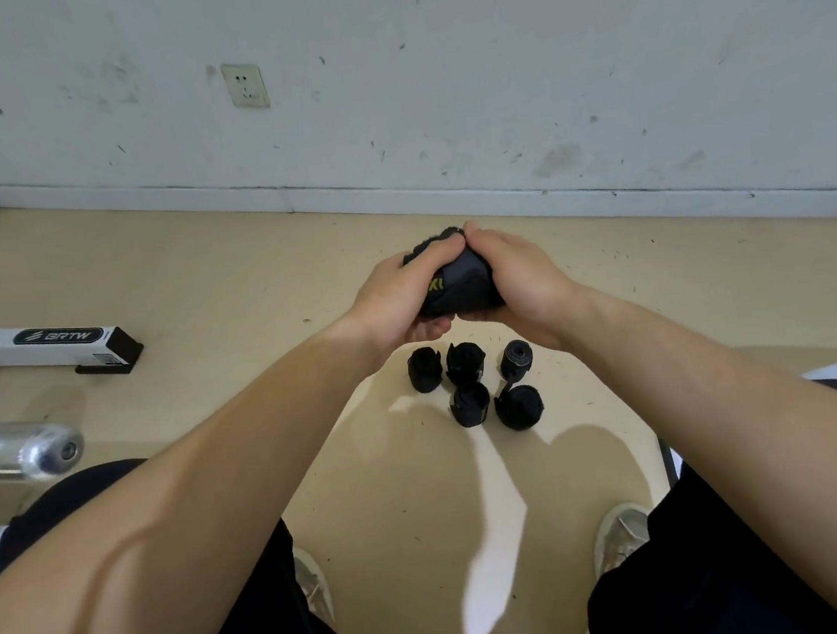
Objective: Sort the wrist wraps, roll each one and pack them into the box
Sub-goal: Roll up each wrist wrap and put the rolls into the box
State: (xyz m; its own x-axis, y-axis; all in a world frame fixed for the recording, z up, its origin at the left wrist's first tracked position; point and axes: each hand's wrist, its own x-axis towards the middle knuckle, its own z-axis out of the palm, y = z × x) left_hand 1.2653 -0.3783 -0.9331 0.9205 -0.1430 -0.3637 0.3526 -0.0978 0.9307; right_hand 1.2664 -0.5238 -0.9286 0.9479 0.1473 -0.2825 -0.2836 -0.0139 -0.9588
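Five rolled wraps [465,363] crowded the floor [245,262] in a tight cluster, with only narrow gaps between them; the left hand [393,293] and right hand [510,276], joined around a wrist wrap [460,286], hung in the air near its far side. Bare floor lay open from there to the wall [433,83] and, nearer, down between the shoes [620,533]. At the left a white frame foot [42,346] and a chrome bar end [43,451] stood well apart from the cluster

— What lies on the tan floor [169,270]?
— Five rolled black wraps [469,404], clustered close: three toward the wall, two nearer.
— Anything else?
— A white frame foot [32,348] at the left, and two pale shoes [620,533].
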